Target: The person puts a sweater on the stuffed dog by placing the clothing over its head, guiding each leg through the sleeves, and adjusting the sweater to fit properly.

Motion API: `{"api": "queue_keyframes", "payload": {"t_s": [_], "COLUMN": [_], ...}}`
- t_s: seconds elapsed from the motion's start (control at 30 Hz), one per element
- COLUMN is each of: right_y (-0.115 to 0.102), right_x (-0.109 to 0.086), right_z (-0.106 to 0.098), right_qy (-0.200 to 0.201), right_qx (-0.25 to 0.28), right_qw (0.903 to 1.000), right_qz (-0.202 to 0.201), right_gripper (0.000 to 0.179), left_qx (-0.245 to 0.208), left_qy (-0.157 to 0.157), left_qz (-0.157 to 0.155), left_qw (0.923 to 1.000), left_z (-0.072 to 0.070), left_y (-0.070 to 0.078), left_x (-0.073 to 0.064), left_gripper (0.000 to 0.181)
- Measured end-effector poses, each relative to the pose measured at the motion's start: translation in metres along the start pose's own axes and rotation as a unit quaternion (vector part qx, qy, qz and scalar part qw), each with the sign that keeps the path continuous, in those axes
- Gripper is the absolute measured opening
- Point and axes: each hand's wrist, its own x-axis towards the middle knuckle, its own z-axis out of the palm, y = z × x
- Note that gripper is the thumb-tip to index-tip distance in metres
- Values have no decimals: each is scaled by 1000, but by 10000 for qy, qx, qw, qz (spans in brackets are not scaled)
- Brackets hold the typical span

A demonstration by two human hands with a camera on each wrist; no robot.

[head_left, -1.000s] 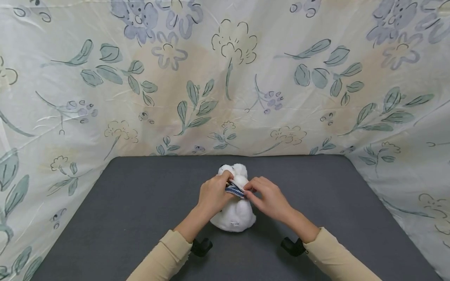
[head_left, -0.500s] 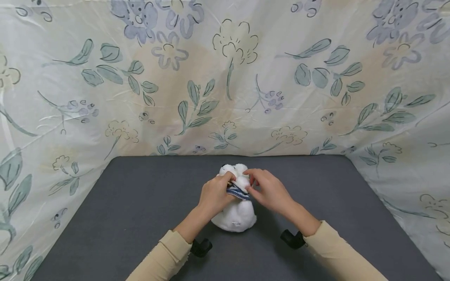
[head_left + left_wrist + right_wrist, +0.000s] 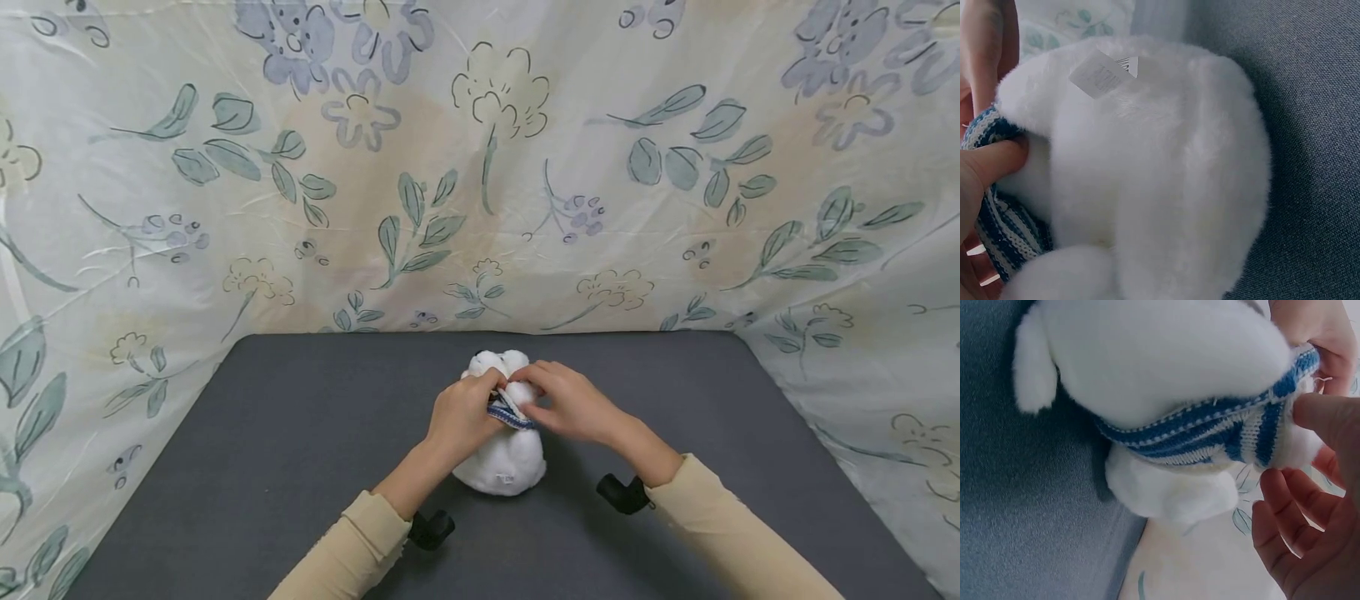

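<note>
A white plush toy (image 3: 498, 473) sits on the grey table with its back to me; a sewn label (image 3: 1101, 74) shows on its fur in the left wrist view. Around its neck lies a blue-and-white striped knitted garment (image 3: 1200, 434). On the left side, my left hand (image 3: 463, 421) grips the garment at the neck, thumb tucked under its edge. My right hand (image 3: 573, 404) pinches the garment's other edge, thumb on the knit and fingers curled near it. The toy's front is hidden from the head view.
The dark grey tabletop (image 3: 322, 433) extends around the toy. Behind and beside it hangs a floral curtain (image 3: 420, 167). Black wrist mounts (image 3: 624, 493) sit under both forearms.
My right hand left the garment's edge, rose to the toy's head, then shifted left, closer to my left hand. My left hand moved slightly right, and the toy hardly moved.
</note>
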Motion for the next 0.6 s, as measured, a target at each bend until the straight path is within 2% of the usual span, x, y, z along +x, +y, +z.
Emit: {"api": "queue_keyframes", "payload": {"t_s": [0.13, 0.23, 0.37, 0.5, 0.6], "right_y": [0, 0, -2, -3, -3], "right_x": [2, 3, 3, 3, 3], "right_z": [2, 3, 3, 3, 2], "right_qy": [-7, 29, 52, -16, -66], "right_qx": [-20, -86, -151, -199, -229], "right_qw": [9999, 9997, 9993, 9989, 9986], "right_qz": [141, 247, 339, 414, 476], "right_gripper": [25, 22, 20, 19, 18], "left_qx": [13, 8, -158, -582, -847], "left_qy": [0, -126, -612, -1252, -1403], "left_qz": [54, 77, 52, -151, -371], "left_qw": [10000, 9999, 9980, 9903, 9858], "left_z": [-1, -3, -11, -23, -30], "left_y": [0, 0, 0, 1, 1], "left_x": [-1, -2, -2, 1, 4], "left_gripper": [38, 45, 61, 71, 69]}}
